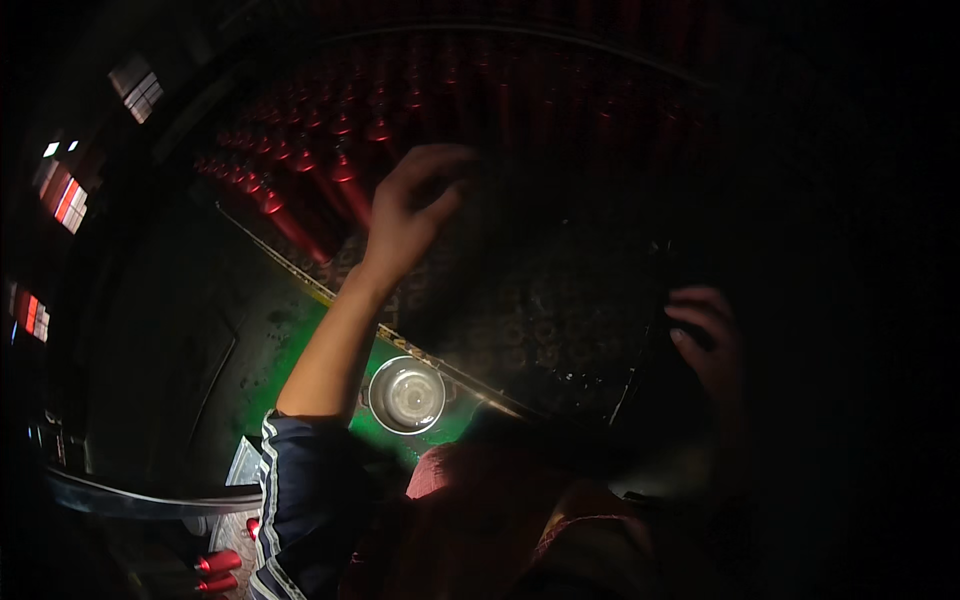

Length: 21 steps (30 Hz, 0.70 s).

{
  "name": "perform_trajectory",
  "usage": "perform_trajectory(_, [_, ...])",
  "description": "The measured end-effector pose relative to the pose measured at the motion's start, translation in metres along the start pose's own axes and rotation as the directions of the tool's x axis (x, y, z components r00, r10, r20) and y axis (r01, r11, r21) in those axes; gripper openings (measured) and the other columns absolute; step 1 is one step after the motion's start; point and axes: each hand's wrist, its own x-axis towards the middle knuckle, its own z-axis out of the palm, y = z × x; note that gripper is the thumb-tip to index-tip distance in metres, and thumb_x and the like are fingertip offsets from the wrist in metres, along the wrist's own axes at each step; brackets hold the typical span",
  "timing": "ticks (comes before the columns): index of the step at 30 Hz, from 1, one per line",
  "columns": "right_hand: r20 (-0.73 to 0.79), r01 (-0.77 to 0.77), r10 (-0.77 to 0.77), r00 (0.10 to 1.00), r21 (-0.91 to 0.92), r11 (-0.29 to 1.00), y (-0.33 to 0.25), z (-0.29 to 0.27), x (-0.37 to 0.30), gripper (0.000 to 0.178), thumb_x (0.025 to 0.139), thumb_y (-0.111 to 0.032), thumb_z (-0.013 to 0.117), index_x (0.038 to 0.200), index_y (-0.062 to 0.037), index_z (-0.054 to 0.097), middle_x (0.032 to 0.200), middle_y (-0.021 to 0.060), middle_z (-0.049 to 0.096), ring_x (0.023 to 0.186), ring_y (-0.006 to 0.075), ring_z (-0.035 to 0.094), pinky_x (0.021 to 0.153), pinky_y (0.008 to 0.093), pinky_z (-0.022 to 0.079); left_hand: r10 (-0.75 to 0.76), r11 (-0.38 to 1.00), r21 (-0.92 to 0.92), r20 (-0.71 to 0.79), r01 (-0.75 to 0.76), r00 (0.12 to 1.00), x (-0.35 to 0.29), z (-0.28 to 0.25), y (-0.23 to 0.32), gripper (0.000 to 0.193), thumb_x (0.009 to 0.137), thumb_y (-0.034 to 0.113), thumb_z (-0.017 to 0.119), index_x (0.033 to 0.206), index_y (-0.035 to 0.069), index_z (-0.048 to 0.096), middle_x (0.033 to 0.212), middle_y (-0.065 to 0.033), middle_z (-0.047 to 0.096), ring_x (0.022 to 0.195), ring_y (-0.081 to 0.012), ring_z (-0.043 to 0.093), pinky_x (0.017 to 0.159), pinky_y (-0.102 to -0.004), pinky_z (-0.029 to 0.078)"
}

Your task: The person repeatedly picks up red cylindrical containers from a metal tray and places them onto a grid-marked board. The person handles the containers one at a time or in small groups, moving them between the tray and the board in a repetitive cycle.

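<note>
My left hand reaches over the dark patterned board, fingers curved and thumb apart, with nothing visible between them. It is nearest to the closest of the glossy red bottle-shaped cylinders, which stand packed in rows at the upper left, narrow tops up. Farther right, my right hand is half lost in shadow. Its bent fingers are spaced from each other, and I see nothing in them. A thin pale edge runs down beside it; what it belongs to is too dark to tell.
Below the board's worn front edge is a round metal pot with side handles, in green-tinted light. Several red cylinders lie at the lower left, near a curved metal rim. Deep shadow hides the right side.
</note>
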Motion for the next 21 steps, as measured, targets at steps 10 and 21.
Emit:
perform_trajectory(10, [-0.075,-0.153,0.133,0.988,-0.526,0.836,0.073,0.003,0.26,0.057,0.087,-0.04,0.072,0.141,-0.0335,0.054,0.153,0.0154,0.035,0.14,0.0402,0.03,0.116,0.0529,0.03,0.037,0.742,0.639,0.264,-0.204,0.964,0.213,0.15,-0.111,0.048,0.085,0.034,0.066,0.131,0.023,0.061,0.137,-0.0171,0.054,0.125,-0.0453,0.048,0.103,-0.0489,0.046])
perform_trajectory(21, [-0.431,0.038,-0.224,0.874,-0.398,0.917,0.142,0.082,0.266,0.048,0.076,-0.025,0.082,0.121,-0.0302,0.067,0.138,0.0165,0.047,0.126,0.0382,0.049,0.106,0.0446,0.043,0.268,0.893,0.365,0.041,-0.264,0.963,0.154,0.139,-0.135,0.043,0.074,0.025,0.082,0.116,0.027,0.071,0.132,-0.0134,0.055,0.113,-0.0356,0.054,0.097,-0.0436,0.048])
